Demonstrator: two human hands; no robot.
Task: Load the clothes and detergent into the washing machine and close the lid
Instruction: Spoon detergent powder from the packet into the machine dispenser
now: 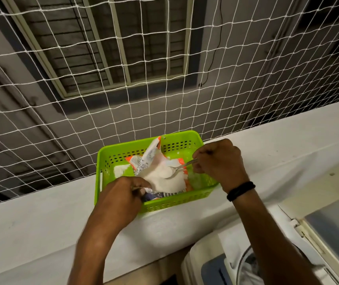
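The torn white and orange detergent packet (141, 162) lies open inside a bright green perforated plastic basket (176, 204), just below the middle of the frame, with a mound of white powder (160, 179) exposed in its mouth. The basket sits on a long white surface (41, 223) that runs across the frame from lower left to upper right. The left hand (121, 198) comes in from the bottom of the frame and reaches over the basket's near left corner. Its fingers are curled and pinch the near edge of the packet. The right hand (220, 159) is over the basket's right side, with a black band (240, 191) on the wrist. Its fingers are closed round the handle of a small metal spoon (179, 167), whose bowl rests on the powder. A little loose powder lies on the basket's floor at the left, beside the packet. In the lower right corner is the white top-loading washing machine (197, 262), its cream-framed lid (332, 223) standing open, and blurred clothes (248, 268) show dimly in the drum beside the right forearm. Behind the surface a white string net (102, 112) fills the upper part of the frame. Through it, at upper left, is a barred window (94, 48) in a grey wall.
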